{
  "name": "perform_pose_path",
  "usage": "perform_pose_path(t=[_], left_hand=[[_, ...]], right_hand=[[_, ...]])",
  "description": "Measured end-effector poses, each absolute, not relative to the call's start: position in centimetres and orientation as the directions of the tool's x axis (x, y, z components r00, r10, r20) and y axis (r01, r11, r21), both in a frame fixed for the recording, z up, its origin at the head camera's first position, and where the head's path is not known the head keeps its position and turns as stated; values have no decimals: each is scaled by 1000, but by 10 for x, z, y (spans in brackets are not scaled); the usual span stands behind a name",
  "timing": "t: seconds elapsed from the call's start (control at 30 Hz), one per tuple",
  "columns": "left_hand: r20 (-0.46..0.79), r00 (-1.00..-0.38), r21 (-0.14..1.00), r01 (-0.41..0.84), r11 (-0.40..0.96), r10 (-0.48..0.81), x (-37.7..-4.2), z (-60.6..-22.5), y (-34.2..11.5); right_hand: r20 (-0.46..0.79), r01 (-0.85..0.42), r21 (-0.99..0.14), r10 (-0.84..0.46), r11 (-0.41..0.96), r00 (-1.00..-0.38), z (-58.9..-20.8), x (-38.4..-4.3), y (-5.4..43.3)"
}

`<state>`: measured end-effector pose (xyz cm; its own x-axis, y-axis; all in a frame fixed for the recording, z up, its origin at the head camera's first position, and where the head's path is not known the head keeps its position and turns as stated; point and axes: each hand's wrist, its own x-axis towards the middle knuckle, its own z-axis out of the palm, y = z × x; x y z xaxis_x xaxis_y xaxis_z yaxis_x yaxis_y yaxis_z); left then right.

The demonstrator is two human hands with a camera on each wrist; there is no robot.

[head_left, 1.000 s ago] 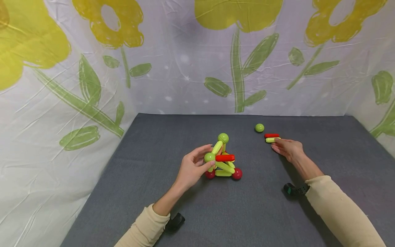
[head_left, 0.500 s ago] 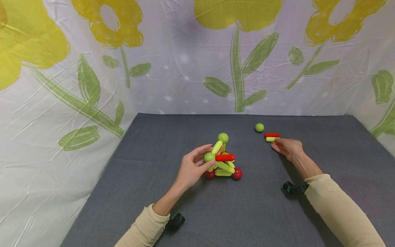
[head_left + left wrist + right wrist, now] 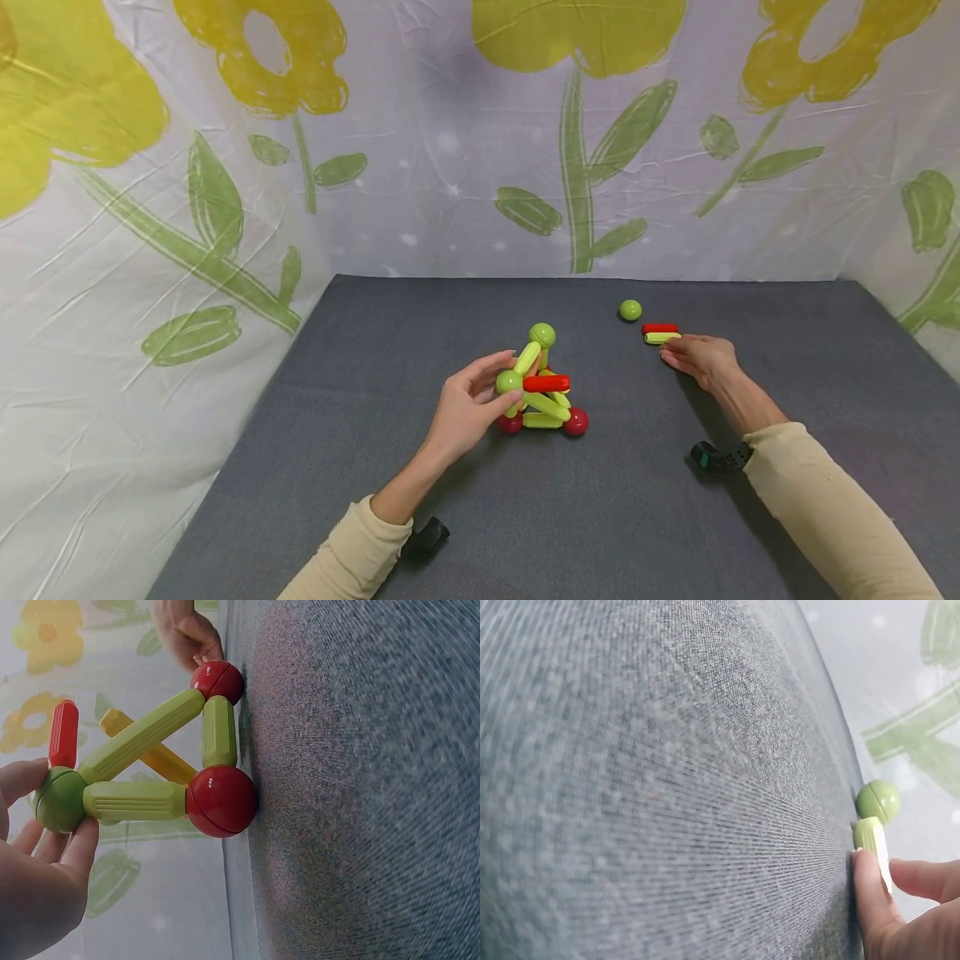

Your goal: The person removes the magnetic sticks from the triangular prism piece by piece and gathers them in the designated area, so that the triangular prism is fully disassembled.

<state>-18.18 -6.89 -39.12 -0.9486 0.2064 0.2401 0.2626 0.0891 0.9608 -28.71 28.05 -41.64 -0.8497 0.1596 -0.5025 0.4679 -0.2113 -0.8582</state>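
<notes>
My left hand (image 3: 468, 404) pinches a green ball (image 3: 509, 382) at an upper corner of a building-toy frame made of balls and rods. In the left wrist view, fingers and thumb sit around that ball (image 3: 61, 799). A red rod (image 3: 547, 383) sticks out from it. Yellow-green rods (image 3: 543, 421) link it to red balls (image 3: 576, 422) on the table, and another green ball (image 3: 542, 335) tops the back. On the right, my right hand (image 3: 701, 360) pinches the near end of a loose yellow-green rod (image 3: 869, 834) lying on the table.
Beside the yellow-green rod lies a loose red rod (image 3: 661, 329). A loose green ball (image 3: 631, 310) rests just behind them on the dark grey table (image 3: 600, 517). A flower-patterned cloth (image 3: 435, 167) hangs along the table's back and sides.
The yellow-green rod and the right hand have shifted very slightly. The left hand and the frame stay in place.
</notes>
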Motion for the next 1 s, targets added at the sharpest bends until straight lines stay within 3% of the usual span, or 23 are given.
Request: perform_pose_path(t=[0.37, 0.7, 1.0], left_hand=[[283, -934, 951, 303, 62, 219, -188, -405, -72], [278, -935, 952, 299, 66, 222, -189, -405, -72], [277, -933, 954, 295, 52, 228, -190, -406, -72]], right_hand=[[-463, 435, -880, 140, -193, -875, -407, -276, 279], [-296, 361, -881, -238, -306, -925, -409, -264, 270], [-223, 344, -893, -379, -291, -898, -417, -260, 243]])
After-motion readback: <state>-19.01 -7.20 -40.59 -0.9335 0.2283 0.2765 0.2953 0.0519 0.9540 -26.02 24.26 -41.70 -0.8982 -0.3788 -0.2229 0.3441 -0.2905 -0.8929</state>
